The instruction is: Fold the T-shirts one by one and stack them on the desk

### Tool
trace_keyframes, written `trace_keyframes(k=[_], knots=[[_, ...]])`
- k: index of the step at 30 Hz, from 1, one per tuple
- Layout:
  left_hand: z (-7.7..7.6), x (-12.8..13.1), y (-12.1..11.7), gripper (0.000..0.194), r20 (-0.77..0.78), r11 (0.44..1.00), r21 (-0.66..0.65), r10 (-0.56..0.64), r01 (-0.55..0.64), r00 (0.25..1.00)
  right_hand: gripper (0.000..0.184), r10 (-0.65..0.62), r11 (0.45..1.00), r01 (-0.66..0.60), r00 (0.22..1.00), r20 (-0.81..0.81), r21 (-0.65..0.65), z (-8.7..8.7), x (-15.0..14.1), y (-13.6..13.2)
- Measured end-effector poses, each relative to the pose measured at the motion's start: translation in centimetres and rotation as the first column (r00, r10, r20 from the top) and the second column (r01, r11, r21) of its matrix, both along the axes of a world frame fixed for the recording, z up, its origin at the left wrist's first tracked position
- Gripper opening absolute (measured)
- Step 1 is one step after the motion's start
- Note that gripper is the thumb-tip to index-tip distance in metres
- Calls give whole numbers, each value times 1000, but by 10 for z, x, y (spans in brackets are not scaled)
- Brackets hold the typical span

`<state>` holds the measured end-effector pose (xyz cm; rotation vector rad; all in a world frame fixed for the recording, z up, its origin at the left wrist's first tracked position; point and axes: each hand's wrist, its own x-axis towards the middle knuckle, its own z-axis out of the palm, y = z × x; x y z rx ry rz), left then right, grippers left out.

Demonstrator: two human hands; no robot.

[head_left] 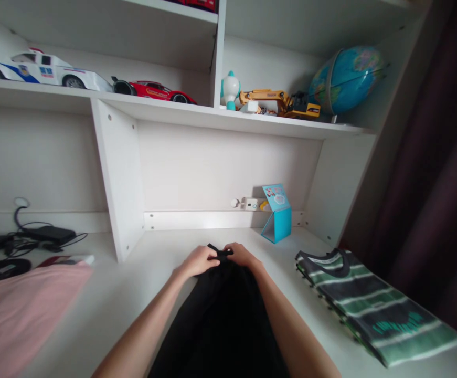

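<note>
A black garment (222, 320) stretches from the bottom edge of the view up over the white desk, narrowing toward its far end. Its exact kind I cannot make out. My left hand (200, 261) pinches the far edge from the left side, thumb on the near face. My right hand (241, 254) grips the same edge a short way to the right, fingers curled over it. Between the two hands a small stretch of bunched black cloth shows. Both forearms run along the sides of the garment, and its near end is out of view.
A folded striped green-and-grey shirt (373, 299) lies at right, pink cloth (35, 310) at left. Behind stand a blue desk calendar (282, 224), a black power adapter (49, 233) with cables, and a white divider (114, 178). The shelf above holds toy cars (47, 71) and a globe (354, 79).
</note>
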<state>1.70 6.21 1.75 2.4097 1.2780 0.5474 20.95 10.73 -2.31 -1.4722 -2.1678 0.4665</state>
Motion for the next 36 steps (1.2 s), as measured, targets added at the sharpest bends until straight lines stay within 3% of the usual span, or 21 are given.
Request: trace_keyframes(k=[2,5,7,9,11,12,14,17,20,25,30,32,33,36], knots=[[13,-35,9,30,201,987,-162,16,17,979,25,-77,997,77,996,-38,-15,0,13,8],[24,-95,18,29,359,931,-357,215,-79,908,29,-306,952,306,947,-99,-10,-2,45,12],[21,-131,24,23,196,862,-417,395,-289,897,30,-475,879,477,872,-117,-7,-5,67,9],[12,-153,30,21,-55,764,-350,561,-542,826,33,-611,788,616,783,-117,7,-9,81,3],[3,-156,38,28,-201,676,-229,671,-700,714,39,-691,714,699,714,-110,47,-11,86,-1],[0,-150,42,33,-218,667,-164,694,-727,686,42,-707,696,714,700,-105,75,-11,84,-2],[-4,-127,49,41,-183,731,-7,670,-682,720,44,-681,716,686,727,-83,130,-9,74,0],[-13,-83,58,41,-104,873,191,473,-449,875,33,-518,844,512,856,-7,161,-9,50,7],[-31,-58,65,42,-51,919,147,378,-367,925,29,-354,930,341,932,79,137,-22,29,12],[-53,-74,70,39,-24,923,19,386,-385,922,40,-342,940,331,922,182,87,-53,20,13],[-39,-101,68,22,-10,924,-59,378,-378,926,44,-344,939,339,908,239,65,-63,25,16],[-31,-111,67,26,17,880,-6,474,-474,880,44,-344,938,341,903,256,57,-62,26,17],[-28,-116,66,30,42,828,45,558,-560,829,45,-346,937,344,901,264,54,-62,26,18],[-25,-123,65,41,137,561,220,792,-798,595,46,-355,933,357,891,283,46,-62,26,18]])
